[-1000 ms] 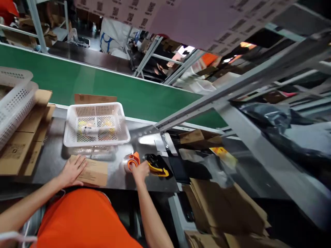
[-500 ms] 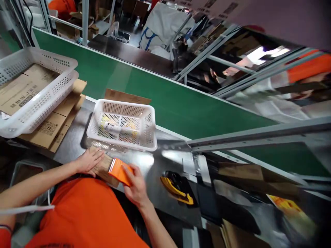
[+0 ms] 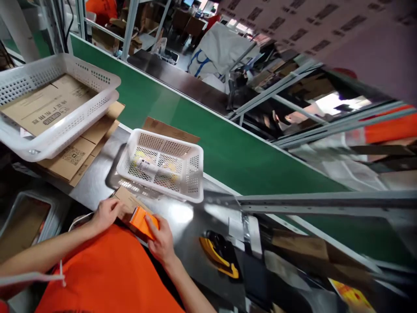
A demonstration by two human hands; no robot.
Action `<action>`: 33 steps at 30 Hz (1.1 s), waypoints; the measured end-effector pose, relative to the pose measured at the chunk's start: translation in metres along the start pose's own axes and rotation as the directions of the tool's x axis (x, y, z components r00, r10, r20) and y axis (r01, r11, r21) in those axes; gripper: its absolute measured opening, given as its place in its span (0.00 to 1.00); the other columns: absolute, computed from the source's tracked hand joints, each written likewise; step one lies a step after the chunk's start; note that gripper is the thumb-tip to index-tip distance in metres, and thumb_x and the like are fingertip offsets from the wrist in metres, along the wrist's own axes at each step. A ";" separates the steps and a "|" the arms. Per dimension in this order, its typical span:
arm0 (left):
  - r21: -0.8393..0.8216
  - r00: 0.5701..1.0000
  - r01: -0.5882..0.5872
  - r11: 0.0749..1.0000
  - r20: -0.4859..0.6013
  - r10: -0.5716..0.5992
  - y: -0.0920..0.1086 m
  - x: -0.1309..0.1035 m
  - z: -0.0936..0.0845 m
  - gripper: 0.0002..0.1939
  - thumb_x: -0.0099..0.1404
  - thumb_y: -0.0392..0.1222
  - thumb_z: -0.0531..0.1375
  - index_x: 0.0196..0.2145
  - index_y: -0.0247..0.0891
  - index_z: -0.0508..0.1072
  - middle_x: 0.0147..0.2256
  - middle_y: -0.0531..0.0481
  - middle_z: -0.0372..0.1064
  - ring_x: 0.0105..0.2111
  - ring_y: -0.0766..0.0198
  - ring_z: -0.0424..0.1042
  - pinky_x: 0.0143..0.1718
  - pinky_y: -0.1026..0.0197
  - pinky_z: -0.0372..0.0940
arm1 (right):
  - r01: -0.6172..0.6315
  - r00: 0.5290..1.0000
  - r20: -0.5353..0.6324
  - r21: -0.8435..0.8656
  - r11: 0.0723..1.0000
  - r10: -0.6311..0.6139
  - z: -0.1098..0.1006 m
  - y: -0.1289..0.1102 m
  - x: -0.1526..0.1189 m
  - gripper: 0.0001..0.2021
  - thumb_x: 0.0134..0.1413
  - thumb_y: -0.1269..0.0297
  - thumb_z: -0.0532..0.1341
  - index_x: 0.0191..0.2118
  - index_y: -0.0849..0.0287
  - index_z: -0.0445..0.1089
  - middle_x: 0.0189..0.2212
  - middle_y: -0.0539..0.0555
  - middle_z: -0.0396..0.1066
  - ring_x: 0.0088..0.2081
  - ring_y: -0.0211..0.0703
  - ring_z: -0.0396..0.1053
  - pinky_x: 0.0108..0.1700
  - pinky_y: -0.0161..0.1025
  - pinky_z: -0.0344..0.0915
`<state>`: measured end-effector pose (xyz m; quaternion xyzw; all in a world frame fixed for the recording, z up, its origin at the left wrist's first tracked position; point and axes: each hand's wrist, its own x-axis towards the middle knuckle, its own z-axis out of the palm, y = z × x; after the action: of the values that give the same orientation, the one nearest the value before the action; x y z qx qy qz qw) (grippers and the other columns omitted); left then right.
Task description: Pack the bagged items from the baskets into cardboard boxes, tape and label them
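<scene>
My right hand (image 3: 162,241) is wrapped round an orange handheld tape dispenser (image 3: 142,220), whose front end rests on or just over a small brown cardboard box (image 3: 126,198). On the box's left end, the curled fingers of my left hand (image 3: 107,214) grip its near edge. The box lies at the front edge of the metal table (image 3: 182,226), close to my body, and is partly covered by both hands and the dispenser. Behind it stands a white perforated basket (image 3: 163,190) with a clear packet (image 3: 148,167) bearing a white label inside.
Stacked white baskets (image 3: 81,117) holding flat cardboard stand on folded cartons (image 3: 73,158) at left. A yellow and black tool (image 3: 219,256) lies right of my right hand. A green conveyor belt (image 3: 208,148) runs behind, with a metal frame bar (image 3: 312,204) at right.
My left hand has gone from lying flat on the box to curling its fingers at its edge. The dispenser has shifted left along the box. The camera view has turned slightly.
</scene>
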<state>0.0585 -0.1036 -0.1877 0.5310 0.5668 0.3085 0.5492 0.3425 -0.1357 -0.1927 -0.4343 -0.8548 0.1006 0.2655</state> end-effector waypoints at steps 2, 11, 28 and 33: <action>-0.235 0.951 0.299 0.925 0.154 -0.268 0.013 -0.001 0.014 0.31 0.74 0.66 0.51 0.43 0.34 0.80 0.42 0.37 0.83 0.41 0.53 0.82 0.45 0.51 0.77 | 0.006 1.000 0.011 -0.014 1.000 -0.006 0.000 -0.001 0.001 0.45 0.49 0.76 0.57 0.75 0.48 0.57 0.57 0.62 0.65 0.50 0.56 0.71 0.49 0.54 0.76; -0.382 0.887 0.452 0.806 0.103 -0.449 0.029 0.016 0.039 0.19 0.65 0.53 0.64 0.24 0.38 0.73 0.25 0.48 0.73 0.27 0.58 0.75 0.29 0.58 0.70 | -0.025 0.936 0.351 0.029 0.999 0.013 -0.030 -0.007 0.021 0.43 0.55 0.71 0.61 0.76 0.47 0.54 0.57 0.64 0.67 0.53 0.59 0.73 0.53 0.55 0.77; -0.146 0.874 0.357 0.923 -0.296 -0.385 -0.045 0.073 -0.069 0.21 0.75 0.48 0.55 0.35 0.28 0.78 0.29 0.43 0.78 0.26 0.63 0.74 0.32 0.61 0.67 | -0.059 0.817 0.563 -0.129 0.990 0.122 -0.023 -0.008 0.067 0.34 0.56 0.68 0.63 0.70 0.54 0.68 0.37 0.57 0.68 0.35 0.49 0.72 0.39 0.45 0.77; -0.007 0.907 0.351 0.936 -0.245 -0.342 -0.078 0.059 -0.026 0.17 0.78 0.45 0.55 0.37 0.31 0.77 0.32 0.48 0.77 0.30 0.65 0.77 0.33 0.62 0.71 | -0.062 0.810 0.571 -0.148 0.987 0.136 -0.022 -0.012 0.067 0.34 0.57 0.66 0.63 0.70 0.49 0.68 0.38 0.57 0.70 0.35 0.49 0.72 0.39 0.45 0.77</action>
<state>0.0228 -0.0614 -0.2729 0.3903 0.7206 0.2579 0.5117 0.3135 -0.0906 -0.1450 -0.4424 -0.8757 0.1892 -0.0397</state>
